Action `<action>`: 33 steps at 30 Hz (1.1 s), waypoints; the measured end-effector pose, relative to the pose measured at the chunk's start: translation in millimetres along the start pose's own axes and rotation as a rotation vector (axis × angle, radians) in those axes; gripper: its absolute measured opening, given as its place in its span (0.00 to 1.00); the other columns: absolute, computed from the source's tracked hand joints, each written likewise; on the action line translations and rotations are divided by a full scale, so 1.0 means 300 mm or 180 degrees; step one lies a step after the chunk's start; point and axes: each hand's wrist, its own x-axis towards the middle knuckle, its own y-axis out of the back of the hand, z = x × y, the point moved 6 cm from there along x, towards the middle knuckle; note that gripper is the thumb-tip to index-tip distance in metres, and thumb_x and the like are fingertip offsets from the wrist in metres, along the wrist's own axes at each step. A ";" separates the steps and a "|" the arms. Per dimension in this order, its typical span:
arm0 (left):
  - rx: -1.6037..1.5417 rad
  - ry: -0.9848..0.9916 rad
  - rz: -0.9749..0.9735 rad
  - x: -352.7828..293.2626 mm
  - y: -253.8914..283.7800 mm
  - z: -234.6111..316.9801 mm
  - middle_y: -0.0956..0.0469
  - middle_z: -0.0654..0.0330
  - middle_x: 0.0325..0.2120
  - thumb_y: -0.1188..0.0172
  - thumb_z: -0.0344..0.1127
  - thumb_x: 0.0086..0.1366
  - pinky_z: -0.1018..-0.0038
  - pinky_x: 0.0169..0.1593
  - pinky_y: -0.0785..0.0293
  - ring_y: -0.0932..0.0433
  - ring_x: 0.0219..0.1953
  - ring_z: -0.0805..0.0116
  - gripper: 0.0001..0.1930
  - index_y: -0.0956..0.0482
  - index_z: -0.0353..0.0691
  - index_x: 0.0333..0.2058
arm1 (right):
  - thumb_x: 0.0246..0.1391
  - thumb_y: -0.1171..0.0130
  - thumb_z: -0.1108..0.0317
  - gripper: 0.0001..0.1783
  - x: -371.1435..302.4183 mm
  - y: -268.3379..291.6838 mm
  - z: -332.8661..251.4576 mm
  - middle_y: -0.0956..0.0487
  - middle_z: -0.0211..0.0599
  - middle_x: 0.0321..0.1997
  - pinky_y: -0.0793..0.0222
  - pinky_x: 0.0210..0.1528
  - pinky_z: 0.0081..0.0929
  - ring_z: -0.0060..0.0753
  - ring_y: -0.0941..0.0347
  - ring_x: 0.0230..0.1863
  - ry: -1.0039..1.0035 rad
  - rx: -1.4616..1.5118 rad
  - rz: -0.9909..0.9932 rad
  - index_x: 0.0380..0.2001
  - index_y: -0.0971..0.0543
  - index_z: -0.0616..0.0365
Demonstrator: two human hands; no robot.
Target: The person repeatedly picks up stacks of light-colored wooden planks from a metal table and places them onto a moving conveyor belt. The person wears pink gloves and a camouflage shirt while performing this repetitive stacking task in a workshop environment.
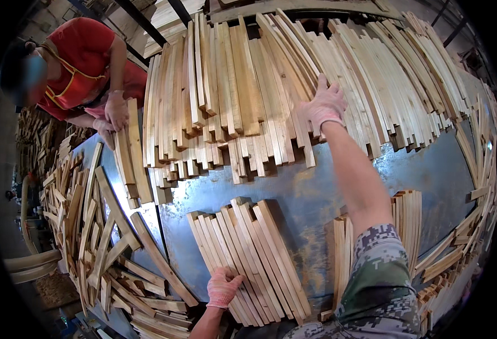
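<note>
In a striped pinkish work glove, my left hand (224, 287) is at the near left edge of a row of wooden strips (254, 254) laid side by side on the metal table. Its fingers are curled against the outermost strips, with the thumb over the top. My right hand (323, 107), gloved in pale pink, reaches far ahead across the table. Its fingers are spread over the ends of strips in the big far pile (231, 85), and nothing is gripped in it.
At the left, a co-worker (73, 68) in red handles a few strips (133, 155). Loose, jumbled wood pieces (107, 237) heap along the left side. Another bundle of strips (406, 220) stands partly behind my right arm. More wood (457, 248) lines the right edge of the metal table (197, 195).
</note>
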 end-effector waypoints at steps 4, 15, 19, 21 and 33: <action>0.0022 0.0021 0.0149 0.000 -0.023 -0.039 0.18 0.57 0.26 0.18 0.44 0.54 0.62 0.40 0.20 0.18 0.31 0.58 0.22 0.20 0.38 0.36 | 0.52 0.29 0.39 0.56 0.022 -0.013 -0.015 0.33 0.56 0.74 0.35 0.69 0.58 0.60 0.35 0.74 0.0099 -0.0209 -0.0164 0.79 0.43 0.40; -0.0005 -0.0269 0.0237 0.001 -0.016 -0.034 0.22 0.56 0.24 0.18 0.43 0.52 0.62 0.38 0.22 0.23 0.29 0.61 0.22 0.23 0.37 0.33 | 0.46 0.25 0.49 0.61 -0.443 -0.010 0.227 0.26 0.60 0.61 0.28 0.64 0.51 0.60 0.27 0.63 0.0179 0.0298 -0.0290 0.81 0.45 0.43; -0.0143 -0.0496 0.0368 0.033 -0.047 -0.086 0.23 0.57 0.23 0.19 0.42 0.53 0.62 0.38 0.23 0.24 0.28 0.61 0.21 0.24 0.38 0.31 | 0.40 0.20 0.58 0.64 -0.768 0.109 0.388 0.19 0.51 0.56 0.17 0.49 0.38 0.41 0.16 0.54 -0.0182 0.2611 -0.1486 0.80 0.41 0.55; -0.0153 -0.0666 0.0319 0.068 -0.070 -0.123 0.23 0.58 0.24 0.19 0.42 0.54 0.63 0.38 0.24 0.26 0.28 0.62 0.21 0.26 0.38 0.31 | 0.41 0.21 0.60 0.66 -0.939 0.065 0.499 0.23 0.50 0.65 0.18 0.48 0.34 0.38 0.17 0.52 -0.0494 0.3717 -0.1614 0.82 0.45 0.54; -0.0324 -0.1203 -0.0100 0.179 -0.108 -0.177 0.22 0.56 0.27 0.22 0.42 0.58 0.63 0.40 0.24 0.26 0.30 0.62 0.22 0.25 0.33 0.34 | 0.47 0.23 0.61 0.66 -1.995 0.104 1.030 0.23 0.50 0.65 0.22 0.57 0.33 0.39 0.22 0.59 -0.1051 0.5720 0.0045 0.82 0.51 0.66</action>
